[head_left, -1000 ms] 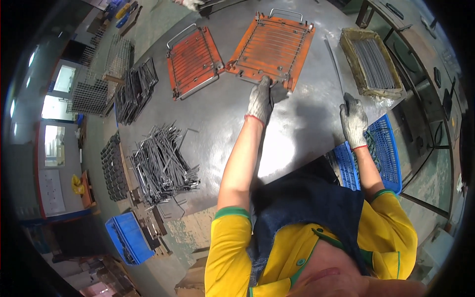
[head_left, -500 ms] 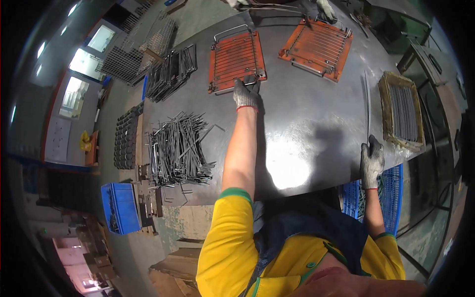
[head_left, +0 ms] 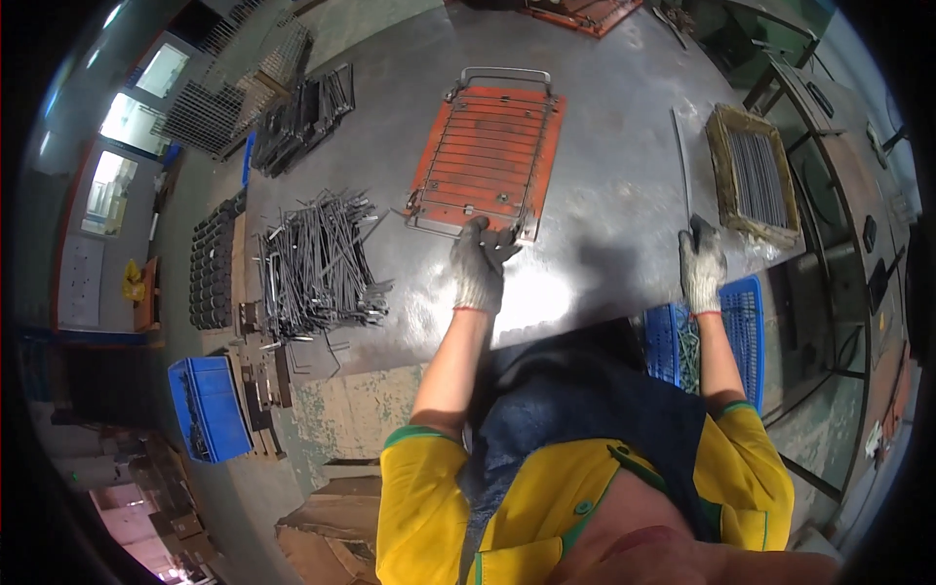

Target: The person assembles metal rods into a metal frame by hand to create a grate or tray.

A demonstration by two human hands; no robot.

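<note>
Grey steel counter (head_left: 604,205) carries an orange wire-grid jig (head_left: 487,156); the gloved left hand (head_left: 480,268) grips its near edge, while the gloved right hand (head_left: 702,268) closes around something dark, unclear.

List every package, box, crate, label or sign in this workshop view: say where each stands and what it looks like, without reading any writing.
Blue plastic crate: floor, lower left; rectangular, open-topped.
Blue slotted crate: below the table edge by the right hand; holds metal parts.
Cardboard boxes: floor, bottom centre; brown.
Pale board: left wall; upright rectangle.
No screens.
</note>
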